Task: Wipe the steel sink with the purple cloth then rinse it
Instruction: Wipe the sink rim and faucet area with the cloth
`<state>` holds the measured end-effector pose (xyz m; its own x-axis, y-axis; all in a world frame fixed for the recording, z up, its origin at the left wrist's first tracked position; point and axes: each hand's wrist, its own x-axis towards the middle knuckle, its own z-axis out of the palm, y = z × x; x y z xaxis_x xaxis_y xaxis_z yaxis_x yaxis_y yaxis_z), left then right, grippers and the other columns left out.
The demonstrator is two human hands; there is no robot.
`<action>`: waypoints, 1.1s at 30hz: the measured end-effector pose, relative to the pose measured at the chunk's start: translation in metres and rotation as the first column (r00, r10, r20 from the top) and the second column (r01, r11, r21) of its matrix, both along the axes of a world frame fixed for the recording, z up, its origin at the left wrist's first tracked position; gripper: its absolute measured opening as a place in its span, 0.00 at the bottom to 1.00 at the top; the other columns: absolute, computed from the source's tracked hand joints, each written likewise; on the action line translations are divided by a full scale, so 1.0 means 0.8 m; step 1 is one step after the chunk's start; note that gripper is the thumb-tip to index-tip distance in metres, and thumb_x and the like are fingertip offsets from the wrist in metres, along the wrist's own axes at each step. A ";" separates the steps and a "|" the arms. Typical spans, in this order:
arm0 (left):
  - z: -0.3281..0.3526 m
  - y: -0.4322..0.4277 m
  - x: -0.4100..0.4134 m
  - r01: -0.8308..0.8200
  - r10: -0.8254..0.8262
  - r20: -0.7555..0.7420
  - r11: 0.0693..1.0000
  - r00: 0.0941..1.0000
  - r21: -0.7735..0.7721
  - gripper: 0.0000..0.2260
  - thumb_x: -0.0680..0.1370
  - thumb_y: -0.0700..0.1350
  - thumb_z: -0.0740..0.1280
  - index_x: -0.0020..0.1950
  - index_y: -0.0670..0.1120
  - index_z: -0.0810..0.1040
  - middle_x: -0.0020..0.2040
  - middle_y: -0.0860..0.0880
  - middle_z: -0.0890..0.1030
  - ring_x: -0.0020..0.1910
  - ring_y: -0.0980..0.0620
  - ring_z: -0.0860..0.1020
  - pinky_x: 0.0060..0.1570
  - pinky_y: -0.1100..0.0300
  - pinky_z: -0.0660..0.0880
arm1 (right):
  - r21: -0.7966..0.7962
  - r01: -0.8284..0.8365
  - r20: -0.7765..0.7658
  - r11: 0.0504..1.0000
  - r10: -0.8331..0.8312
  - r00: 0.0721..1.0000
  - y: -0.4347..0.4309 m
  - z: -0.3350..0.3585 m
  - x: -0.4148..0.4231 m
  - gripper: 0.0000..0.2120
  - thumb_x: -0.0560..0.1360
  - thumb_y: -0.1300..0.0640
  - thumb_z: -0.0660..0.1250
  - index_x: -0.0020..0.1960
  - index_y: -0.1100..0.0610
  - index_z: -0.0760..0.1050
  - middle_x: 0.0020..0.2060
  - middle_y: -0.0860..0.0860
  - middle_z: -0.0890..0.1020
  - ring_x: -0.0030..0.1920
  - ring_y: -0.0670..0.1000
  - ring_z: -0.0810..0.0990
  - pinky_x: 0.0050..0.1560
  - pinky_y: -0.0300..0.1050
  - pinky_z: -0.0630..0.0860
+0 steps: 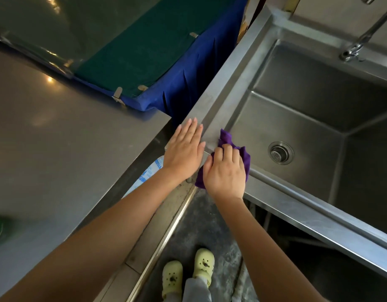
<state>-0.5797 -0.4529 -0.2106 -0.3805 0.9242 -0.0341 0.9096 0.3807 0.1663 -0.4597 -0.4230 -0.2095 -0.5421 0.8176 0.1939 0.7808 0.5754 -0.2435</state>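
A person's forearms reach down from the camera toward the near-left corner of a steel sink [301, 118]. The right hand [226, 171] presses a bunched purple cloth [228, 141] onto the corner of the sink's rim, fingers [229, 151] clenched over the fabric. The left hand [184, 153] lies flat and released on the rim just beside it, gripping nothing.

The basin looks dry and holds nothing but its drain strainer [280, 152]; the faucet [362, 38] at the far edge shows no running water, so rinsing likely remains ahead.

Part of the cloth hangs off the rim's outer edge, so a loose grip could drop it to the floor beside the pale green clogs [188, 273]. Wiping only the rim would leave the basin walls untouched. A grey tabletop [57, 131] adjoins the sink on the left.
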 end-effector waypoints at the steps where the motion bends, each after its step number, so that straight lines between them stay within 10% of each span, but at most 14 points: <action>1: -0.001 -0.002 0.008 0.018 -0.018 -0.007 1.000 1.000 0.015 0.27 0.80 0.53 0.37 0.77 0.42 0.49 0.78 0.44 0.49 0.77 0.50 0.45 0.74 0.57 0.38 | 0.003 0.002 -0.001 1.000 -0.002 1.000 0.000 0.000 0.006 0.13 0.77 0.54 0.55 0.45 0.61 0.75 0.43 0.56 0.78 0.43 0.56 0.75 0.47 0.51 0.75; 33: 0.003 0.044 0.167 0.431 -0.437 0.001 0.888 0.900 -0.160 0.28 0.79 0.55 0.36 0.77 0.47 0.49 0.78 0.50 0.50 0.77 0.55 0.44 0.74 0.58 0.36 | 0.031 0.459 0.037 0.888 -0.460 0.887 0.047 -0.011 0.297 0.13 0.75 0.54 0.54 0.44 0.61 0.73 0.43 0.59 0.76 0.42 0.60 0.71 0.44 0.53 0.69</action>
<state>-0.4458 -0.4181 -0.2085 0.0540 0.9819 -0.1815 0.9939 -0.0354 0.1041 -0.2217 -0.3851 -0.2186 -0.1142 0.9733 0.1992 0.9683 0.1539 -0.1968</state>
